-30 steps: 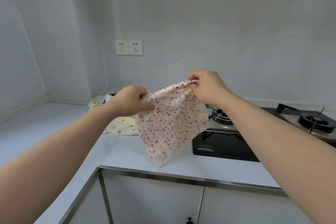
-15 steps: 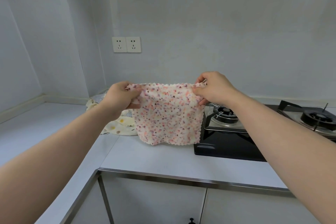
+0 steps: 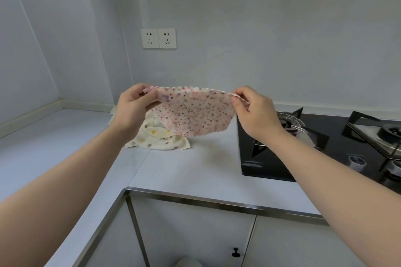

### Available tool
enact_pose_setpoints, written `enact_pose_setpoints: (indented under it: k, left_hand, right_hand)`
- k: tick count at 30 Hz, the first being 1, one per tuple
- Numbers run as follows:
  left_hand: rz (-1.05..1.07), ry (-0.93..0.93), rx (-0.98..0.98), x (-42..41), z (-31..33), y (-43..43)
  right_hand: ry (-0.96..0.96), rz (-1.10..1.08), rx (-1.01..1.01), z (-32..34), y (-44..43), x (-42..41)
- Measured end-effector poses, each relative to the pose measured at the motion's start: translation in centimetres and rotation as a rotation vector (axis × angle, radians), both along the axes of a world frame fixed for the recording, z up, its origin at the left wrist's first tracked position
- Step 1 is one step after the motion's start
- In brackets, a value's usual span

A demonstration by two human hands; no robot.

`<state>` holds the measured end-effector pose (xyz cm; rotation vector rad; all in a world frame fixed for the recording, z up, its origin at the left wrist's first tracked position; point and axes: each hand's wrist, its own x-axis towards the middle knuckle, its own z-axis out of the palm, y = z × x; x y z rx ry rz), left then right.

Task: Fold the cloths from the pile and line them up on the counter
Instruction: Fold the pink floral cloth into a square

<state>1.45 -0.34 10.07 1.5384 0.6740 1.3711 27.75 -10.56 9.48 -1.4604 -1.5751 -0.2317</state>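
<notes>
Your left hand (image 3: 132,109) pinches the left top corner of the pink-speckled cloth (image 3: 195,112) between thumb and fingers, holding it up in the air above the white counter (image 3: 186,171). Behind and below it, the pile of cloths (image 3: 158,138) with coloured dots lies on the counter near the corner, under the wall sockets (image 3: 158,38). Your right hand (image 3: 258,112) pinches the opposite top corner, so the cloth is stretched between both hands, just left of the black gas stove (image 3: 325,147).

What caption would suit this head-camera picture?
Both hands, left and right, hold a speckled cloth stretched above the counter, cloth pile behind.
</notes>
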Motion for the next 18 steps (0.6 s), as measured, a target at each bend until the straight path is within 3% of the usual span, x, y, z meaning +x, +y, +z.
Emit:
enact_pose_setpoints:
  k: [2,4,9,11,18]
  left_hand:
    - [-0.065,0.04,-0.017,-1.5,-1.5,-1.3]
    - [-0.08,0.2,-0.022,-2.8,-4.0,-2.5]
    - [0.004,0.631,-0.041,-4.9,-10.3,-4.7]
    - [0.056,0.665,-0.045,-5.2,-11.7,-4.8]
    - [0.17,0.651,-0.027,-5.0,-12.6,-4.4]
  right_hand:
    - [-0.106,0.021,0.006,-2.7,-1.0,-0.1]
    - [-0.181,0.066,-0.05,-5.6,-2.2,-0.1]
    - [-0.258,0.09,-0.417,-11.3,-4.7,0.0]
    - [-0.254,0.086,-0.496,-12.3,-4.9,-0.1]
    - [-0.117,0.082,-0.465,-11.2,-4.8,-0.2]
